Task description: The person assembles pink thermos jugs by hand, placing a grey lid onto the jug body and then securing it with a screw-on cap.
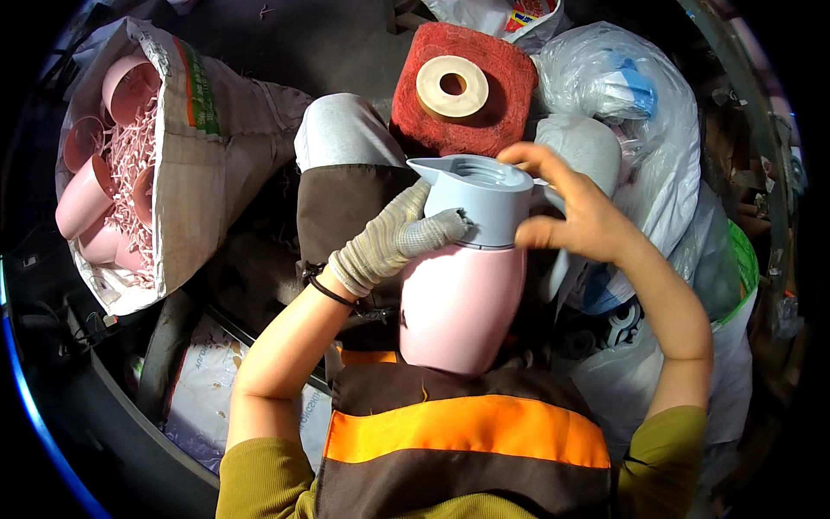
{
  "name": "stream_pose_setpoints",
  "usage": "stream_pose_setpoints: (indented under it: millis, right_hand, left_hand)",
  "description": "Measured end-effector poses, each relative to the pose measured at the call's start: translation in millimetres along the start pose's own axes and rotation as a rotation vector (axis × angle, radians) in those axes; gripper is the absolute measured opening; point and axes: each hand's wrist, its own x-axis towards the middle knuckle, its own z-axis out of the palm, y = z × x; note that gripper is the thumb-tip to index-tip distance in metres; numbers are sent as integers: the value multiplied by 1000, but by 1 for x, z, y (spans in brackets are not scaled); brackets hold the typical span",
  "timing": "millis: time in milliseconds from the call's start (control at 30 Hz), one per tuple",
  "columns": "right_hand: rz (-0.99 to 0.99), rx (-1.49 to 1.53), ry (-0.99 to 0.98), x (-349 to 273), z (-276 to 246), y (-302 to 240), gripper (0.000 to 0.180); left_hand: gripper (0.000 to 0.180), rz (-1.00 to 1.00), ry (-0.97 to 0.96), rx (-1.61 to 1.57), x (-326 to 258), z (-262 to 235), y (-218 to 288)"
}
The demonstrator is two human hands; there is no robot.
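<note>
A pink thermos jug (464, 307) with a grey-blue spouted collar (488, 208) stands upright against my apron, spout toward the left. Its threaded mouth is uncovered. My left hand (393, 233), in a striped knit glove with worn fingertips, clasps the collar below the spout, thumb across its front. On the opposite side my bare right hand (575, 208) curves round the collar, index finger at the rim and thumb lower down. That hand partly covers the grey-blue handle (553, 277).
To the left, a white woven sack (229, 147) holds several pink jug bodies (86, 199) and pink shreds. Ahead, a cream tape roll (474, 86) lies on a red padded block (415, 104). Clear plastic bags (666, 147) with grey parts crowd the right side.
</note>
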Motion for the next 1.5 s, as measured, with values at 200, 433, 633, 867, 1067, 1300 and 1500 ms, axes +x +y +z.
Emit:
stream_pose_setpoints:
  millis: [200,433,633,867,1067,1300,1500]
  right_hand:
    - [389,-130,-408,30,-21,-27,81]
    - [419,-94,-457,47,-15,-30,75]
    - [294,-55,-390,36,-26,-31,64]
    - [308,-46,-213,-8,-48,-19,67]
    - [214,-395,214,-69,-111,-6,108]
    - [-84,-639,414,34,-132,-18,79]
    - [-207,-771,271,98,-96,1,62]
  left_hand:
    - [63,-12,-10,-39,1,2,7]
    - [62,-34,10,-55,-1,-5,-4]
    - [71,-81,-68,-133,6,-17,33]
    - [62,268,244,1418,108,-45,84]
    - [82,13,220,1764,167,-47,45]
    - [81,187,742,1033,92,-134,122]
    - [76,265,720,619,8,-138,119]
